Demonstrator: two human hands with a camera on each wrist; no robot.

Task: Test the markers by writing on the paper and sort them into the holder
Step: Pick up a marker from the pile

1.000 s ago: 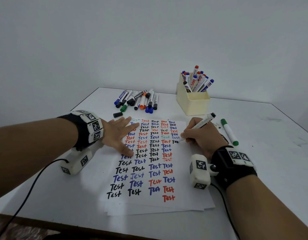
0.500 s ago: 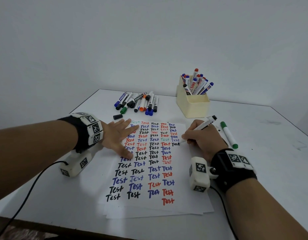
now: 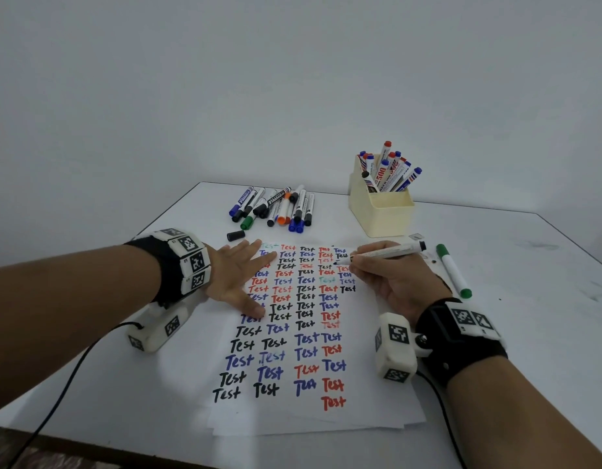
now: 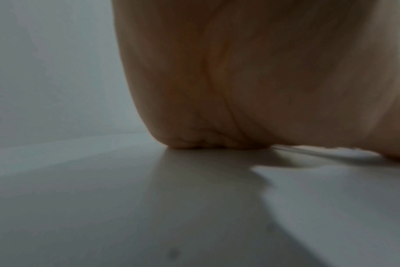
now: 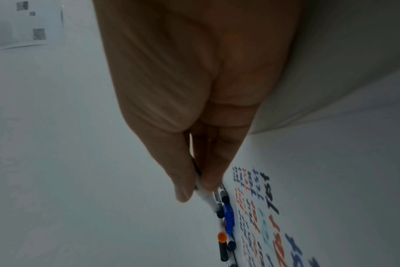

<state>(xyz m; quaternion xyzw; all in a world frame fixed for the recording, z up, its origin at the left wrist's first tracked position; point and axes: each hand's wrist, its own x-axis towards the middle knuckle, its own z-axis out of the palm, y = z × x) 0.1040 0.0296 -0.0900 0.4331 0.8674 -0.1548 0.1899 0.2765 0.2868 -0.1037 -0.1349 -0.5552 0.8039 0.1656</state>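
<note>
The right hand (image 3: 399, 282) is pinching a black marker (image 3: 387, 251) near its tip, fingers curled around the barrel, the tip pointing to 9 o'clock over the paper (image 3: 377, 394). The marker is looking light, stiff and smooth, so a hold close to the tip is probably giving the best control. The left hand (image 3: 235, 279) is lying flat with straight, spread fingers, pressing the paper. The holder (image 3: 380, 214) is standing at 12 o'clock from the right hand, the loose markers (image 3: 275, 206) at 11 o'clock.
</note>
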